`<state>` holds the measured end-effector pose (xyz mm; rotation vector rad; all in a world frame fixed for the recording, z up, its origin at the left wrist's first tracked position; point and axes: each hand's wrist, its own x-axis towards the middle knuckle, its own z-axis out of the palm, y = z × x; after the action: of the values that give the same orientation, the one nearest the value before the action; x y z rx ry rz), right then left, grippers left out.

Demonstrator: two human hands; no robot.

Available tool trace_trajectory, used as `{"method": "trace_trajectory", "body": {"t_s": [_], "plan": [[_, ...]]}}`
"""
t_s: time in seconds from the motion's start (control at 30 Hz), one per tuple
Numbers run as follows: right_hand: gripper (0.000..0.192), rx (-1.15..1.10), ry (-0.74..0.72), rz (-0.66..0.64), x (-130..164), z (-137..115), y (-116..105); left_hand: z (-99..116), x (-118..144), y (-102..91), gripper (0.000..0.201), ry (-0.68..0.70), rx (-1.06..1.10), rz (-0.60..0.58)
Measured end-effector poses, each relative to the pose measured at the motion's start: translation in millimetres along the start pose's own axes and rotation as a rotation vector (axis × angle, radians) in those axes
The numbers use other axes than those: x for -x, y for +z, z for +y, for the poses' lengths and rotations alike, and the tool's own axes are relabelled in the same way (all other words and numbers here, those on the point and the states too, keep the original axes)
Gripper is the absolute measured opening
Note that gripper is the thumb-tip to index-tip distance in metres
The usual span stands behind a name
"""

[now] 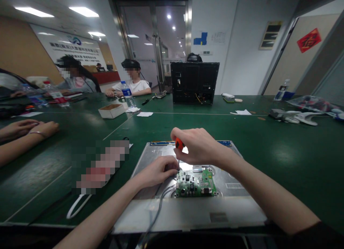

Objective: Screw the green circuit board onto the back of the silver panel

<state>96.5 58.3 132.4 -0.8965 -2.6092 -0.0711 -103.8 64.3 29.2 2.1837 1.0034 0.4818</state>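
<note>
An orange-and-black screwdriver [179,144] stands upright in the fingers of my right hand [197,143], its thin shaft pointing down. The tip meets the upper left corner of a green circuit board [196,186]. My left hand [161,170] lies at that corner, thumb and fingers drawn together beside the tip; whatever they pinch, if anything, is too small to make out. Beneath the board is a flat silver metal panel [233,209] with a narrow blue circuit strip along its far edge. Grey cables [159,207] run from the board's left side toward me.
A pixelated object with a white loop [76,207] lies left on the green table [276,141]. Another person's hands [40,130] rest farther left. Beyond are a white box [111,111], a bottle [127,93], a black display casing [195,83] and white-grey parts [292,116]. Two people sit across.
</note>
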Motion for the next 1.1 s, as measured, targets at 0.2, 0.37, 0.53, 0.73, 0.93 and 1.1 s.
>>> {"method": "trace_trajectory", "body": {"t_s": [0.2,0.37,0.53,0.73,0.93,1.1], "plan": [[0.019,0.043,0.013,-0.012,0.4,2.3,2.6,-1.9,0.4,0.6,0.008,0.014,0.010,-0.001],[0.024,0.009,0.011,-0.020,1.1,0.9,2.2,-1.7,0.1,1.2,0.007,0.030,0.030,0.003],[0.022,0.024,0.022,-0.030,-0.1,0.9,1.8,1.1,-0.2,0.1,0.010,0.020,0.014,-0.007],[0.019,0.028,0.013,0.004,-1.8,0.8,6.0,2.0,-0.5,0.0,0.008,-0.017,0.005,-0.010],[0.020,0.026,0.013,0.010,-1.0,-0.7,5.2,0.5,-0.6,1.2,0.009,-0.022,-0.006,-0.002],[0.020,0.029,0.011,0.004,-1.7,-0.8,4.8,0.9,-0.7,1.6,0.010,-0.014,0.000,-0.005]]}}
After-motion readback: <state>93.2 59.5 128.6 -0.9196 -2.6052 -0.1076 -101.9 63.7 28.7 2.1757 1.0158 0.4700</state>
